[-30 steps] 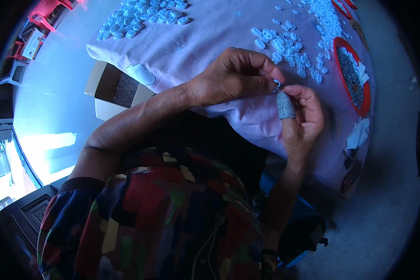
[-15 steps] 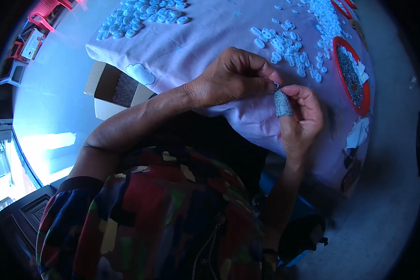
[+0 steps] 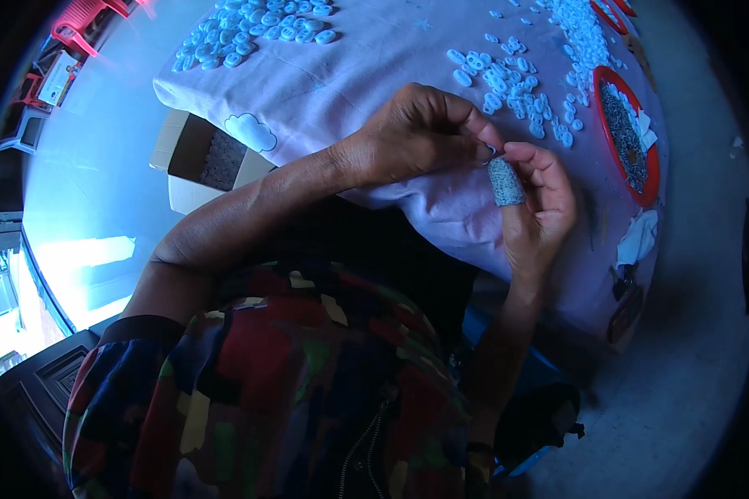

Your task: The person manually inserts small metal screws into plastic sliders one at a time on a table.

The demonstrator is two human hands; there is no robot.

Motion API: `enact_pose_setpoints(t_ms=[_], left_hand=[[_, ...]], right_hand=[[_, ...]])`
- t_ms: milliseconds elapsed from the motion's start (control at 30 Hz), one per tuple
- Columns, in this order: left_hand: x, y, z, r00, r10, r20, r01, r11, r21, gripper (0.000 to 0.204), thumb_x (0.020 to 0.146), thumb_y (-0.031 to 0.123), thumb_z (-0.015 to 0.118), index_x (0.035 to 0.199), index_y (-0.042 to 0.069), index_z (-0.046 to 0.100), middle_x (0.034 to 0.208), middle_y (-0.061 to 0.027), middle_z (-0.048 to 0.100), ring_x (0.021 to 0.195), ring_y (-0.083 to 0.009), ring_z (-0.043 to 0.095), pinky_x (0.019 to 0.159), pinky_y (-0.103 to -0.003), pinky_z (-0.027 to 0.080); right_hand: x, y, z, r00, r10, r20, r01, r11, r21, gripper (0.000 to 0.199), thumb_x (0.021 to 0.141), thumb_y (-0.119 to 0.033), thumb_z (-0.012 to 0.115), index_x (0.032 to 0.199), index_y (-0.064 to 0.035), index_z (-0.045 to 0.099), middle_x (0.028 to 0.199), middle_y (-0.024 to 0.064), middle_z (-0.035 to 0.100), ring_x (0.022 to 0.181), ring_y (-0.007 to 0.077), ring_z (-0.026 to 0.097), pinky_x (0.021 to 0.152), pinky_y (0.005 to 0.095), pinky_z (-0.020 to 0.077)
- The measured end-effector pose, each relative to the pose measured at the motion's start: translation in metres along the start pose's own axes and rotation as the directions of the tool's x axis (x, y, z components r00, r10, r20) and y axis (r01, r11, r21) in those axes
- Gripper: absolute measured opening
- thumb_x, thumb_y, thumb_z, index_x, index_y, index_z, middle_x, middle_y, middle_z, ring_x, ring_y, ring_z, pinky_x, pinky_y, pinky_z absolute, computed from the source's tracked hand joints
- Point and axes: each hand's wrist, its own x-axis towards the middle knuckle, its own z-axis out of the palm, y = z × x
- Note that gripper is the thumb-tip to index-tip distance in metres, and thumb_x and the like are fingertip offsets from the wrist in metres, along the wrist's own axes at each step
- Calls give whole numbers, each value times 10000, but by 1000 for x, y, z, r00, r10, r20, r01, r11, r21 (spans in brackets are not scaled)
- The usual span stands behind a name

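Observation:
My left hand (image 3: 416, 137) is closed in a pinch above the table's near edge. Between its fingertips shows a bit of a small pale piece (image 3: 493, 152), mostly hidden by the fingers. Right against it, my right hand (image 3: 548, 195) has thumb and forefinger pressed together at the same piece; whether these fingers hold a separate part cannot be made out. A speckled grey cover (image 3: 506, 183) wraps my right thumb. Just beyond the hands lie small white oval pieces (image 3: 512, 83), loosely scattered on a pale cloth (image 3: 374, 75).
Right of my hands stands a red tray (image 3: 651, 187) of small grey metal-looking parts, with a crumpled white tissue (image 3: 638, 237) nearer me. A heap of larger ovals (image 3: 250, 29) lies far left. An open cardboard box (image 3: 175, 150) stands beside the table's left edge.
My right thumb and fingertips have shifted very slightly up and tilted against the left fingertips. My left hand stays almost still.

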Motion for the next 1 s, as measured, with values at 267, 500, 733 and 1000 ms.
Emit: enact_pose_setpoints(t_ms=[267,500,733,1000], left_hand=[[-1,0,-5,999,10,37,-8,998,-64,177,935,10,601,1092,-2,681,1030,-75,701,987,-129,665,909,-264,531],[-1,-1,-6,999,25,30,-23,997,-78,177,928,4,608,1086,-5,686,1022,-73,705,978,-126,665,909,-266,533],[-1,1,-2,998,53,27,-53,998,13,170,927,-5,606,1075,-10,690,1012,-73,706,965,-123,666,899,-259,536],[-3,2,-1,1000,6,-5,-6,1000,-30,158,926,1,613,1059,-9,697,980,-70,712,934,-114,670,860,-246,544]], right_hand=[[-3,0,-4,999,-20,42,24,994,-111,159,861,-6,659,1017,22,641,907,45,649,820,78,605,722,205,482],[-3,2,-2,996,-90,28,94,972,-217,123,856,-29,659,972,11,652,836,33,647,754,62,590,650,196,472],[-3,4,-1,995,-100,30,105,953,-285,98,855,-40,637,943,2,645,767,15,620,660,58,555,582,199,441],[-1,2,2,988,-143,53,152,924,-352,93,835,-18,622,925,-2,639,733,44,607,628,98,573,570,222,457]])
